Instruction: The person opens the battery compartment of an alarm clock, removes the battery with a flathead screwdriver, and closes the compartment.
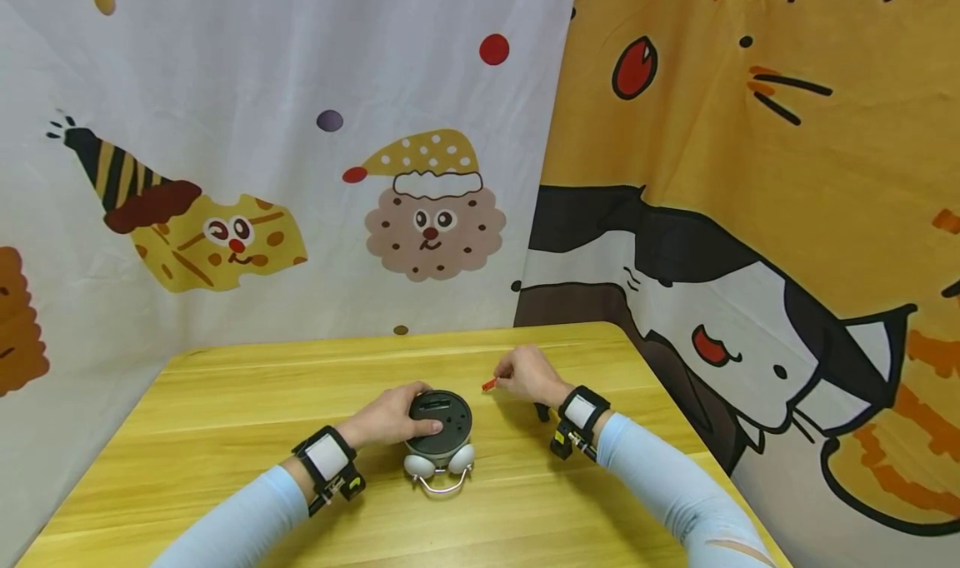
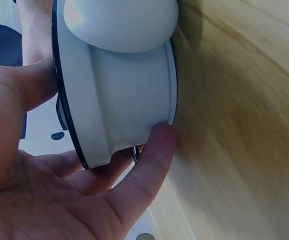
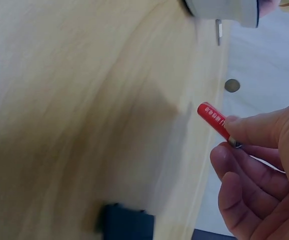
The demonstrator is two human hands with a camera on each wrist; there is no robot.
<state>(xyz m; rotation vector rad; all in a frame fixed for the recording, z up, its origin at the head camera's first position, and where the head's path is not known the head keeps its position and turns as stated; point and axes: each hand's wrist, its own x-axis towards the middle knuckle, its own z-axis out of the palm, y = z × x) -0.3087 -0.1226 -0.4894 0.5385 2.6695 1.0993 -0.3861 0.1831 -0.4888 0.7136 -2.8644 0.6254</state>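
Observation:
A white twin-bell alarm clock (image 1: 441, 425) is in the middle of the table, its dark back facing up and its bells and wire handle towards me. In the back is an open slot-like battery compartment (image 1: 432, 403). My left hand (image 1: 388, 418) grips the clock, thumb over the back and fingers curled under the side, as the left wrist view shows. To the right of the clock, my right hand (image 1: 528, 374) pinches a red battery (image 3: 214, 118) between thumb and fingers, above the table. The battery's metal end (image 3: 234, 143) is at the fingertips.
The wooden table (image 1: 270, 385) meets a patterned curtain (image 1: 262, 93) at its back edge. A small black piece (image 3: 128, 222) lies under the right wrist. Behind the right side hangs an orange cartoon cloth (image 1: 787, 151).

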